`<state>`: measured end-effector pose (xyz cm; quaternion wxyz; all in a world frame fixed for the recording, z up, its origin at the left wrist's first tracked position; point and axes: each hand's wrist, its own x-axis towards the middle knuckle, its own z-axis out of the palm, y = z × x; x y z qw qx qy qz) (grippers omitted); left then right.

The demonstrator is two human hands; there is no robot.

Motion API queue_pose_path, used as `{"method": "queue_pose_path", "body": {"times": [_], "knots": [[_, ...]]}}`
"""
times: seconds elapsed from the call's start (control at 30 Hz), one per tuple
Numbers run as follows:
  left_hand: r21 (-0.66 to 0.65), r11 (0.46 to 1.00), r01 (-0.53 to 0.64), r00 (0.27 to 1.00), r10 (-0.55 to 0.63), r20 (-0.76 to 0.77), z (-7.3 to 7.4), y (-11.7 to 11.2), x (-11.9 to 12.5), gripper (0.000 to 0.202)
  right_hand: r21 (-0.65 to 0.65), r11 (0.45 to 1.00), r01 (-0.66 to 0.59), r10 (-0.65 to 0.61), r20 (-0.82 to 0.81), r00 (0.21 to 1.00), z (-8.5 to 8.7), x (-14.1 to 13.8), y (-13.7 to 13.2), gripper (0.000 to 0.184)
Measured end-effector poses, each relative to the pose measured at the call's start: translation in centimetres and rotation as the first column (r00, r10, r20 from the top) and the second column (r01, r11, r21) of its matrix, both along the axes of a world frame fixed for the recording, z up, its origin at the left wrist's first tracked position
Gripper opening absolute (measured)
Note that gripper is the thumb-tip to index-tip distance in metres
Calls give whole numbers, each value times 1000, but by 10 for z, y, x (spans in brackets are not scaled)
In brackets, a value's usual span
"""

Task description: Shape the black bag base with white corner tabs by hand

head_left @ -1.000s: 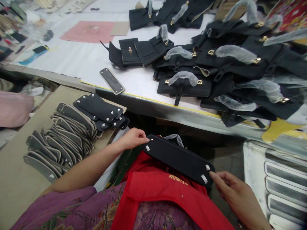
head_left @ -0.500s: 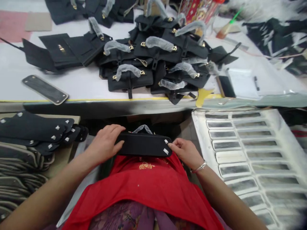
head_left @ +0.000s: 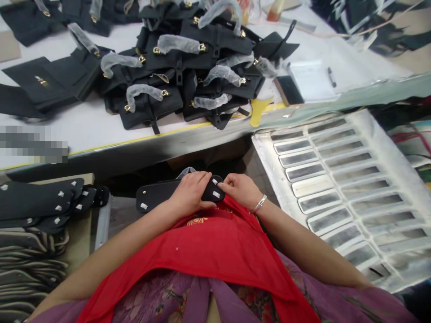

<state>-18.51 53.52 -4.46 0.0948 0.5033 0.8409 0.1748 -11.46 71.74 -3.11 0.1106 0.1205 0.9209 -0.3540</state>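
Note:
A black rounded bag base panel [head_left: 158, 194], with small white tabs at its corners, lies across my lap. My left hand [head_left: 193, 192] is closed over it near its right end, thumb below and fingers above. At that right end, my right hand [head_left: 240, 192] pinches the panel's edge beside a white tab. Just behind the panel shows a plastic-wrapped handle [head_left: 186, 171]; what it belongs to is mostly hidden. Under both hands spreads a red apron [head_left: 215, 246].
Black handbags [head_left: 151, 105] with wrapped handles crowd the worktable. A phone [head_left: 288, 89] and a notepad [head_left: 313, 80] lie right of them. Stacked black panels [head_left: 33, 197] stand at left. On the right slants a white board [head_left: 323, 148] with rows of pale-edged strips.
My left hand has slid from the panel's left end to near its right end, uncovering the left end's tab. The right hand stays at the right end. The view has turned rightward.

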Motion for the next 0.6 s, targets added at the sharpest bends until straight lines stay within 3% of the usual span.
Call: {"method": "queue_pose_path", "body": {"times": [0.13, 0.6], "knots": [[4, 1000, 5, 998, -5, -63, -1, 5, 4, 83, 27, 1000, -9, 10, -34, 999, 0, 2, 0, 25], [48, 998, 34, 998, -32, -51, -1, 6, 3, 73, 48, 999, 9, -6, -56, 998, -1, 8, -5, 23]]}}
